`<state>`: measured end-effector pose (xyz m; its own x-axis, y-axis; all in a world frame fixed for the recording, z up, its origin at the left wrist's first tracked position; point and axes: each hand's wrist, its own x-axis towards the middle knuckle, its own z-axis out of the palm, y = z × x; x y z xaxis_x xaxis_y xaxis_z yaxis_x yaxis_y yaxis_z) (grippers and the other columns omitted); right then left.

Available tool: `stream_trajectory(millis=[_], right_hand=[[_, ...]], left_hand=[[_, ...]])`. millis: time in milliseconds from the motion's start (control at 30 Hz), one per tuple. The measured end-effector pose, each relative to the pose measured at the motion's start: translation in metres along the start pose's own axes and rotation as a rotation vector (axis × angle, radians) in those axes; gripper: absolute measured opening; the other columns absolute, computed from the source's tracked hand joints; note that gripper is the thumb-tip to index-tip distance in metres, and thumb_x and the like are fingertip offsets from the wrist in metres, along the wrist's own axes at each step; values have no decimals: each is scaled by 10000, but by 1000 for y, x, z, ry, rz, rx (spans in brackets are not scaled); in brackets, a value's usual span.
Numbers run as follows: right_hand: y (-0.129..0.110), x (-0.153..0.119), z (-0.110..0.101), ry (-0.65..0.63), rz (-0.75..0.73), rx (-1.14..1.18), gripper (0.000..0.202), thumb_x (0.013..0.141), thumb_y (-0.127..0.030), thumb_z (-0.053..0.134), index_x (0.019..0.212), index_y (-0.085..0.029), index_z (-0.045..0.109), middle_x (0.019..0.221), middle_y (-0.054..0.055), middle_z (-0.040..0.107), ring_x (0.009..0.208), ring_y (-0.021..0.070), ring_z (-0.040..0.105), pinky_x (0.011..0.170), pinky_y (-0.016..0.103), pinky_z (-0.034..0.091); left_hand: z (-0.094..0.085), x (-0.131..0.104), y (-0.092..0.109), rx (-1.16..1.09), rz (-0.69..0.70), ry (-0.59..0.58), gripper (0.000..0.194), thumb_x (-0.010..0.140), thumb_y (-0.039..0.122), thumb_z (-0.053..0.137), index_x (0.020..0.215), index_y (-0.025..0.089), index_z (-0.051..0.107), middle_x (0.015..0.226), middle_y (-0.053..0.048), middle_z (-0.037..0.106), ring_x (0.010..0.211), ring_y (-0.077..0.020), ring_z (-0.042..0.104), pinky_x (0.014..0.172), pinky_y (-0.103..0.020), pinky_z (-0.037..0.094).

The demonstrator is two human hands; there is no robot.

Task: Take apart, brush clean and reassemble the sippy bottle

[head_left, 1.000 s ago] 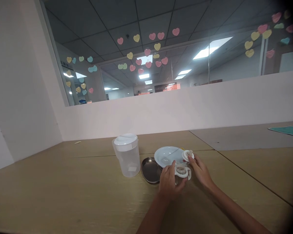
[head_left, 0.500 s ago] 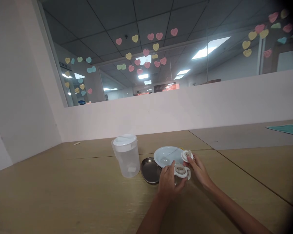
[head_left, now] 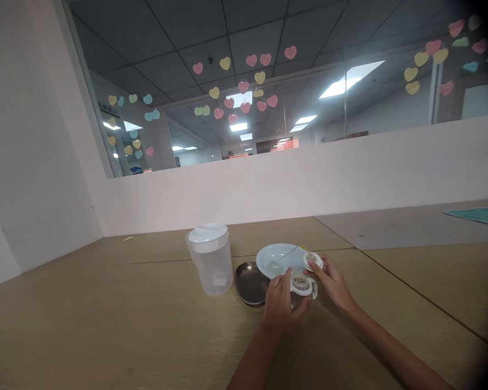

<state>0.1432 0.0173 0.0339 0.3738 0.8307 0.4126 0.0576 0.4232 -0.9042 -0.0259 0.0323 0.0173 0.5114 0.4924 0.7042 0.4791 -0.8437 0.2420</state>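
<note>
My left hand point(head_left: 280, 304) grips a small white cup with side handles point(head_left: 303, 287) that stands on the wooden table; its top is uncovered. My right hand point(head_left: 334, 284) holds a small round white lid point(head_left: 312, 261) just above and to the right of the cup, over the rim of a pale divided plate point(head_left: 277, 259). What is inside the cup I cannot make out.
A clear plastic pitcher with a white lid point(head_left: 211, 258) stands left of the hands. A round steel dish point(head_left: 250, 283) lies between pitcher and plate. A teal cloth point(head_left: 477, 214) lies far right. A white partition wall point(head_left: 293, 179) runs along the back of the table.
The lid in my right hand has tilted and shifted slightly beside the cup. My left hand stays on the cup. The view moved a little.
</note>
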Motion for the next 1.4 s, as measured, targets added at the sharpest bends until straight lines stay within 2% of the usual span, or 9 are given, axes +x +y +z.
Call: stream_trajectory(millis=[267, 367, 433, 600, 733, 900, 1033, 1233, 1400], right_hand=[[4, 7, -9, 258, -11, -182, 495, 719, -591, 560, 962, -160, 557, 868, 67, 670, 809, 228, 638, 699, 315, 502], [3, 6, -10, 271, -40, -220, 476, 730, -576, 555, 972, -165, 550, 911, 71, 661, 828, 219, 623, 706, 303, 497], [3, 4, -8, 207, -64, -214, 475, 733, -563, 562, 1002, -172, 541, 943, 73, 658, 845, 217, 618, 718, 304, 497], [6, -1, -1, -171, -45, -229, 426, 781, -539, 533, 1014, -182, 536, 818, 27, 658, 739, 180, 611, 676, 276, 487], [5, -1, -1, -222, -43, -192, 387, 800, -528, 517, 981, -190, 561, 840, 16, 664, 776, 176, 614, 702, 260, 483], [3, 2, -3, -162, -64, -133, 463, 762, -524, 568, 1072, -181, 603, 1074, 68, 655, 979, 237, 599, 853, 323, 476], [4, 5, -2, -92, -53, -18, 480, 742, -493, 609, 1116, -196, 567, 1147, 77, 624, 1035, 244, 583, 886, 350, 478], [10, 10, -4, 110, -75, 66, 453, 635, -430, 726, 965, -205, 511, 1030, 68, 644, 935, 208, 614, 808, 332, 519], [8, 9, -5, 128, -79, 4, 460, 603, -447, 732, 905, -205, 482, 831, 40, 658, 764, 200, 632, 692, 339, 539]], left_hand=[[1, 0, -2, 8, -14, -13, 683, 809, 445, 521, 1356, 92, 315, 1128, -147, 583, 1038, -265, 528, 909, -425, 441], [0, 0, -1, 5, -9, -10, 680, 809, 441, 521, 1354, 89, 316, 1129, -149, 583, 1034, -266, 529, 904, -426, 443], [-1, 1, 0, 2, 0, -6, 671, 811, 425, 523, 1353, 90, 312, 1133, -144, 586, 1034, -262, 530, 907, -425, 442], [-1, 0, 1, 8, 19, 5, 662, 815, 416, 525, 1353, 96, 308, 1145, -136, 589, 1037, -253, 533, 909, -418, 444], [0, 0, -1, 21, 16, 13, 661, 817, 435, 518, 1349, 97, 318, 1144, -140, 589, 1038, -255, 535, 898, -417, 453], [0, 0, -1, 16, 30, 23, 657, 820, 440, 514, 1353, 114, 313, 1135, -132, 595, 1025, -251, 542, 893, -415, 457], [-1, 1, 0, 16, 34, 33, 650, 819, 423, 516, 1352, 110, 314, 1120, -134, 602, 1016, -252, 547, 885, -412, 460], [-2, 1, 0, 15, 19, 17, 658, 809, 419, 529, 1350, 109, 319, 1114, -128, 605, 1017, -252, 546, 894, -416, 457], [-2, 1, 0, 18, 24, 13, 657, 815, 435, 511, 1354, 116, 314, 1119, -131, 602, 1015, -251, 546, 892, -417, 456]])
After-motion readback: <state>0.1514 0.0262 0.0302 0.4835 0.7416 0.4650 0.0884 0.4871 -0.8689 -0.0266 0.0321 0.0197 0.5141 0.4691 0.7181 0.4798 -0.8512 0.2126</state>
